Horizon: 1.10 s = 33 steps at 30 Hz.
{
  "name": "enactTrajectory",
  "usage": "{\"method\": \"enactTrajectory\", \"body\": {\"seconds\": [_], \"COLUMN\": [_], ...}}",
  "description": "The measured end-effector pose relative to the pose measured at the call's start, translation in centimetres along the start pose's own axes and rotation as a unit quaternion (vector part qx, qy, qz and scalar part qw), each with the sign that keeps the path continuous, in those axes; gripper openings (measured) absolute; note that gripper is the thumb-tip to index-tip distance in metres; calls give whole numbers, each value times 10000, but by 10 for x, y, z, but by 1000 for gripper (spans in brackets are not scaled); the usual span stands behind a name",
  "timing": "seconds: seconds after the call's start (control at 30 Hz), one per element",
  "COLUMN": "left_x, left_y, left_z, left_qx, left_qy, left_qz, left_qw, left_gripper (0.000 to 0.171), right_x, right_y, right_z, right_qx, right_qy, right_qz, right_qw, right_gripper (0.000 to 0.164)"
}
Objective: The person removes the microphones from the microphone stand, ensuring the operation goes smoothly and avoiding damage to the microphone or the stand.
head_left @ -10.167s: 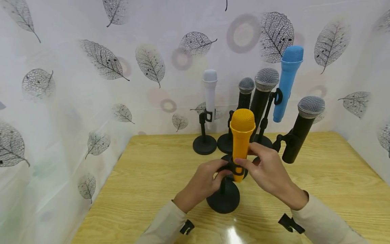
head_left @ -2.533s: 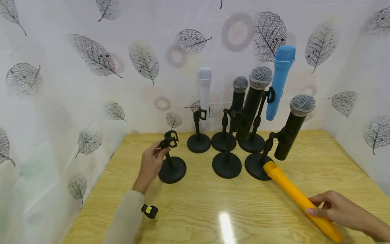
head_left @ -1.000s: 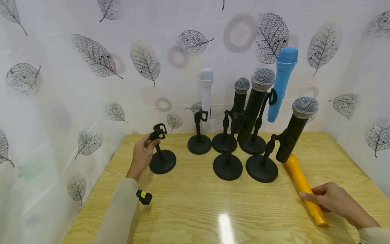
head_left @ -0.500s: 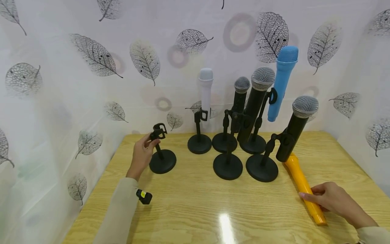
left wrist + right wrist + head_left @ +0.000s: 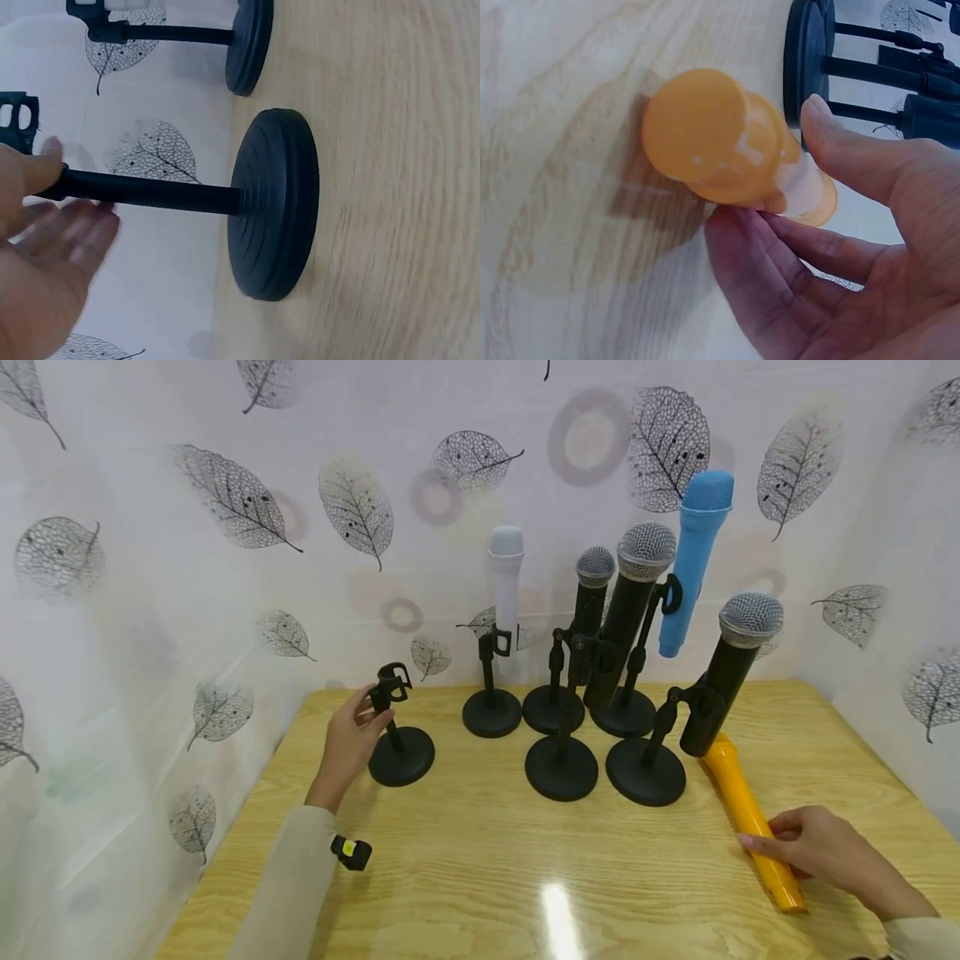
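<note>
My left hand (image 5: 348, 745) is at the upper post of a black desktop microphone stand (image 5: 402, 757), its clip bare. In the left wrist view the thumb crosses the post just below the clip (image 5: 18, 120), while the other visible fingers spread behind it, apart from the post. To the right, an orange microphone (image 5: 738, 793) lies slantwise on the wooden table. My right hand (image 5: 832, 852) holds its handle near the tail end, thumb on top and fingers underneath. The tip of its orange head is partly hidden behind a black microphone (image 5: 722, 697).
A white microphone (image 5: 507, 581), a blue microphone (image 5: 693, 560) and several black ones sit in stands along the back and right. A round stand base (image 5: 561, 770) is at centre. The table (image 5: 480, 868) meets a leaf-patterned curtain (image 5: 442, 410) behind.
Ten seconds ago the orange microphone was in the stand's clip; now they are apart, stand to the left, microphone laid to the right. Lately my left thumb has slid slightly down.
</note>
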<state>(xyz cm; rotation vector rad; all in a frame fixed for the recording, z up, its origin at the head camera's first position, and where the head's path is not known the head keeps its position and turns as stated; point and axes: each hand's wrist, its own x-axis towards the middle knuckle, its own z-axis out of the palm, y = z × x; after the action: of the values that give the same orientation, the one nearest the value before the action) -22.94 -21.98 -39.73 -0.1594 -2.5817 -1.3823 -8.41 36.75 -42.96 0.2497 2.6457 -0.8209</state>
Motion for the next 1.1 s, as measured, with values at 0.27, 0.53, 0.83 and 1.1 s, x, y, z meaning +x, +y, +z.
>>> {"method": "enactTrajectory", "body": {"seconds": [0.27,0.53,0.83,1.1], "left_x": [-27,-53,-64,-54], "left_y": [5,16,23,31], "left_z": [-13,-19,-7,26], "left_qx": [787,1264,282,126], "left_qy": [-306,-580,-2461,-2756], "left_qz": [94,313,859,1131], "left_qw": [9964,9898,9650,9545], "left_gripper": [52,35,31,31], "right_x": [-1,-6,-17,-23], "right_y": [5,1,-15,-40], "right_z": [-6,-11,-14,1], "right_qx": [404,281,-301,125], "right_qy": [-77,70,569,561], "right_qz": [46,-98,-581,-1058], "right_qw": [9991,9995,9962,9927], "right_gripper": [84,77,60,44]}}
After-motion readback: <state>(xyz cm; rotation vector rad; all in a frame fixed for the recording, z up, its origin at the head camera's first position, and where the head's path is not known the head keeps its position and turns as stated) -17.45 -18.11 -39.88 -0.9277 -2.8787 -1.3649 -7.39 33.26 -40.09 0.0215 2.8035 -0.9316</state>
